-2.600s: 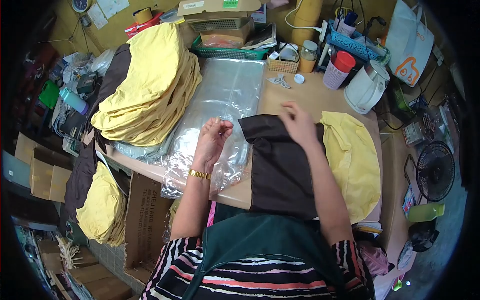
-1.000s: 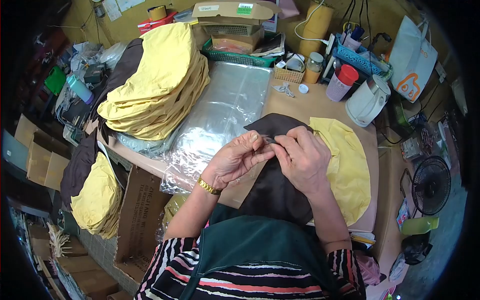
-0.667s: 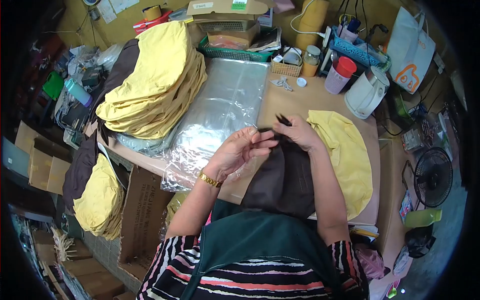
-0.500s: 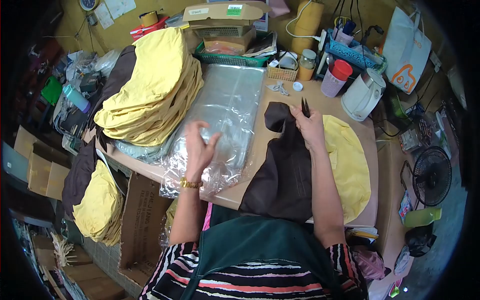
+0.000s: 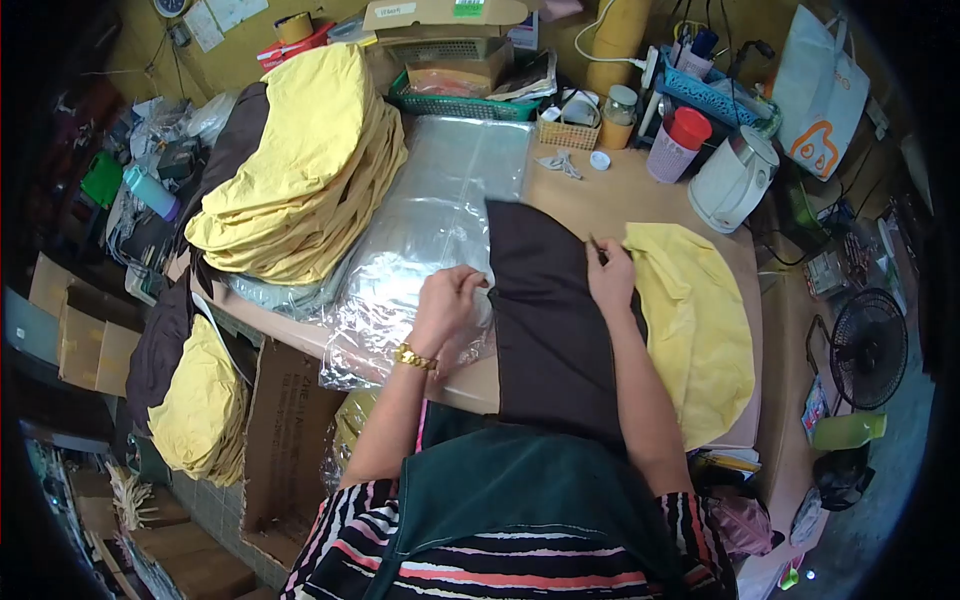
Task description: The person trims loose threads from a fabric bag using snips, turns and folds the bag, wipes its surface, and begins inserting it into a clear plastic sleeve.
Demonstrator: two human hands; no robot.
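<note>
A dark brown cloth piece (image 5: pixel 550 310) lies spread on the table in front of me, its curved end pointing away. My left hand (image 5: pixel 450 302) is closed in a pinch at its left edge. Near its upper right edge is my right hand (image 5: pixel 612 277), closed around small dark thread snips (image 5: pixel 597 246) that are mostly hidden by the fingers. A yellow cloth part (image 5: pixel 700 335) lies to the right, partly beside my right forearm; whether it joins the brown part is hidden.
A tall stack of yellow and brown cloth pieces (image 5: pixel 300 170) stands at left, beside clear plastic bags (image 5: pixel 440 220). Along the back are a green basket (image 5: pixel 460 106), a jar (image 5: pixel 619 108), a pink cup (image 5: pixel 672 155) and a white kettle (image 5: pixel 733 180). More cloth pieces (image 5: pixel 195 400) hang off the left side.
The brown cloth has gone from folded and bunched to spread flat. My left hand has moved right, from open over the plastic to pinching the cloth's edge. My right hand has lowered slightly.
</note>
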